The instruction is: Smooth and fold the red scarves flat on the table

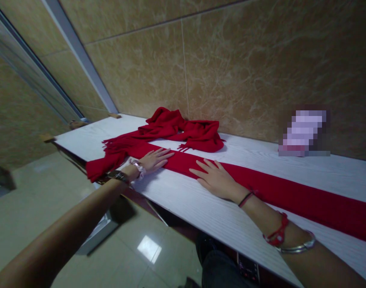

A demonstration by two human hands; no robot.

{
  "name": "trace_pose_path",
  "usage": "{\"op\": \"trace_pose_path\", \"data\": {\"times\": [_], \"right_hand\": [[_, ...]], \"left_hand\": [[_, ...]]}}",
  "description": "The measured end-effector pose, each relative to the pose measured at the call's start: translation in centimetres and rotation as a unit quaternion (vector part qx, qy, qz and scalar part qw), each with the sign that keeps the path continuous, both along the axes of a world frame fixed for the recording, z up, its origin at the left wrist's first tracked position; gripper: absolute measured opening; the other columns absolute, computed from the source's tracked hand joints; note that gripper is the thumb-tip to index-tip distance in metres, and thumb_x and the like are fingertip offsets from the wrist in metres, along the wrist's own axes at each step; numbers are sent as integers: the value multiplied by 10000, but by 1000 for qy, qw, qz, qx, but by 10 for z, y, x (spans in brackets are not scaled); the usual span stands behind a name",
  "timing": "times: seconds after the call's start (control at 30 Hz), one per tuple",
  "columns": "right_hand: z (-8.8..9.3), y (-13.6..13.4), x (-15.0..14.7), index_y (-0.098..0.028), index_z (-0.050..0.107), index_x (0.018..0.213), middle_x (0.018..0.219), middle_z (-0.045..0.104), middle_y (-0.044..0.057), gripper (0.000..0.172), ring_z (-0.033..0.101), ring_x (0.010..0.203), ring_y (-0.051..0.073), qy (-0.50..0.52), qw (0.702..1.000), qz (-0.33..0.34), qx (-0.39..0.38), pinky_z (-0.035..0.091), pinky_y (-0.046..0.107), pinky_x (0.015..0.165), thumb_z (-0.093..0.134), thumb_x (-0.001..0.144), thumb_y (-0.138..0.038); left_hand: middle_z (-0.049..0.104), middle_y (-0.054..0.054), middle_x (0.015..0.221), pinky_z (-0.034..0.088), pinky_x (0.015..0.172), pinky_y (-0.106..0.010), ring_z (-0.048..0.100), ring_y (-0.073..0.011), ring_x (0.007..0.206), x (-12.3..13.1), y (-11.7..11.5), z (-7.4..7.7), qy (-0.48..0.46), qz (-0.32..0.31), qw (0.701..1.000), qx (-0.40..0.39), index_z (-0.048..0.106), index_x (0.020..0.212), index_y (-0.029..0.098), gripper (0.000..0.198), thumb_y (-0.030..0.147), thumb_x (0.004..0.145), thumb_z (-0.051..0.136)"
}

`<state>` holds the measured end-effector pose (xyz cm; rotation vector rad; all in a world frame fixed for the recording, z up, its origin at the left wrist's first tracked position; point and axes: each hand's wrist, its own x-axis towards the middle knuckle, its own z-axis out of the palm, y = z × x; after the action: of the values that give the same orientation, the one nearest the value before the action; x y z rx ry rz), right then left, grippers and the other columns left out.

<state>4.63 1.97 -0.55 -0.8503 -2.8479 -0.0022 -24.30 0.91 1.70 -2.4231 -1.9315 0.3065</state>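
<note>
Here, both hands [153, 161] [219, 181] on red scarf [279, 191]

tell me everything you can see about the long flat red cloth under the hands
The red cloth is a plain, deep red band, long and narrow, of what looks like soft woven fabric. It lies mostly smooth along the white tabletop, running out of view at the right. Its left part meets bunched, fringed red fabric; whether they are one piece is unclear. The left hand and right hand rest on it, fingers spread.
</note>
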Motion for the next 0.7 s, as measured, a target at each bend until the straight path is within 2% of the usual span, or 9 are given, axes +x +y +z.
{"op": "trace_pose_path", "data": {"times": [0.13,0.2,0.23,0.3,0.37,0.43,0.47,0.6,0.7], "right_hand": [[0,-1,1,-325,352,1351,1432,331,72,438,239,1325,283,10,1000,5,-1,217,518,1030,264,925,-376],[0,-1,1,-323,368,1343,1428,340,71,432,245,1323,281,16,1000,4,0,215,519,1029,276,923,-366],[0,-1,1,-320,378,1337,1423,347,70,428,251,1320,282,19,1000,3,1,217,520,1027,288,921,-361],[0,-2,0,-297,407,1324,1407,375,74,422,275,1308,283,32,999,1,5,230,514,1023,325,912,-347],[2,-3,-2,-235,469,1284,1359,442,85,406,335,1275,263,58,998,2,12,247,476,1028,363,902,-320],[4,-3,-8,-171,547,1205,1276,529,91,367,413,1216,226,91,996,11,20,265,415,1034,397,891,-285],[5,-3,-11,-151,580,1157,1228,567,91,340,452,1176,207,104,994,17,24,285,382,1026,412,885,-265],[8,-3,-22,-130,634,1030,1096,634,99,264,542,1035,180,97,995,21,23,405,299,910,436,870,-201],[9,-4,-26,-122,634,992,1052,641,111,254,548,1009,184,68,997,19,33,433,291,863,412,878,-173]], "left_hand": [[208,-47,1465,229,1018,-547,177,-280,1340,-41,-7,-2,32,159,987,20,220,1408,247,495,322,919,181],[260,-70,1447,230,995,-591,218,-314,1323,-56,-12,0,47,199,978,44,272,1393,232,489,312,915,210],[293,-83,1433,229,993,-597,236,-320,1316,-59,-13,2,53,198,977,64,315,1378,217,484,302,908,236],[368,-108,1393,255,1010,-550,287,-300,1299,-57,-15,4,56,141,982,109,409,1327,178,466,284,889,290],[441,-116,1338,316,1017,-443,373,-244,1252,-49,-14,7,38,27,991,129,490,1259,158,434,272,877,318],[512,-116,1264,386,975,-350,474,-200,1158,-42,-13,9,18,-73,991,110,540,1200,159,402,270,877,327],[541,-115,1226,413,947,-323,511,-190,1107,-39,-13,10,16,-102,990,96,556,1178,163,388,268,879,332],[586,-109,1151,472,854,-295,565,-194,1014,-38,-14,13,59,-110,989,77,569,1157,175,365,278,885,348],[592,-110,1144,484,820,-287,578,-201,993,-39,-15,13,88,-105,988,77,576,1151,173,358,287,888,362]]}}
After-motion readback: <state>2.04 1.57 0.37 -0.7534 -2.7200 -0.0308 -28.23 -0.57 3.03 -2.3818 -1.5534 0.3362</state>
